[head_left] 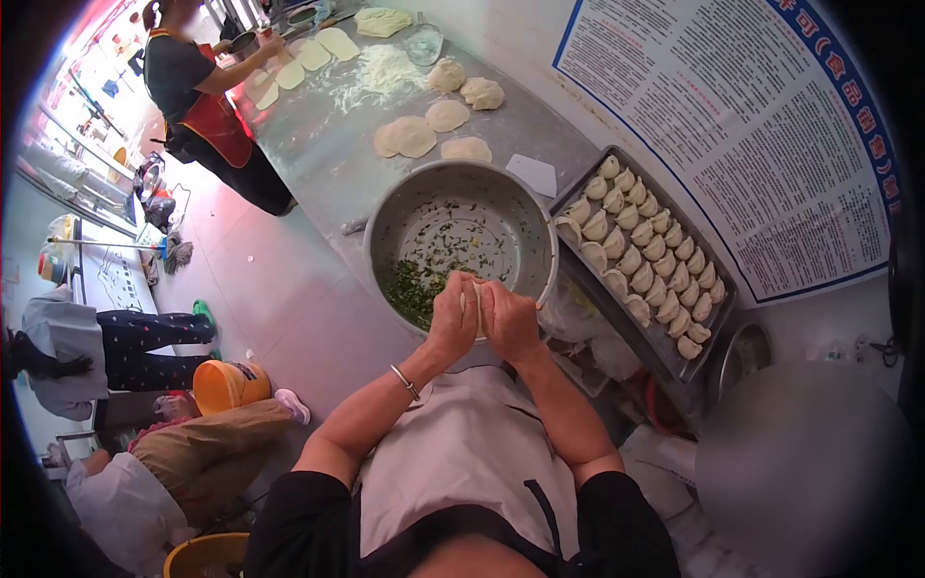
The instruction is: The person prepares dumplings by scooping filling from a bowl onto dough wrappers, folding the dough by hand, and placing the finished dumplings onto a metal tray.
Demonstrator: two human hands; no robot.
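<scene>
My left hand (453, 318) and my right hand (512, 323) are together over the near rim of a large metal bowl (532, 241). Between them they pinch a pale dumpling (479, 306), mostly hidden by the fingers. Chopped green filling (412, 289) is heaped on the bowl's left side, with bits scattered over its bottom. To the right, a metal tray (617, 306) carries rows of folded dumplings (658, 249). Beyond the bowl, several flat dough rounds (409, 137) lie on the metal table (318, 164).
Dough lumps (482, 93), spread flour (385, 75) and a white flat piece (532, 175) are on the table. A person in a red apron (224, 135) works at its far left. Two other people are at the left, near an orange bucket (231, 387). A printed poster (732, 125) covers the right wall.
</scene>
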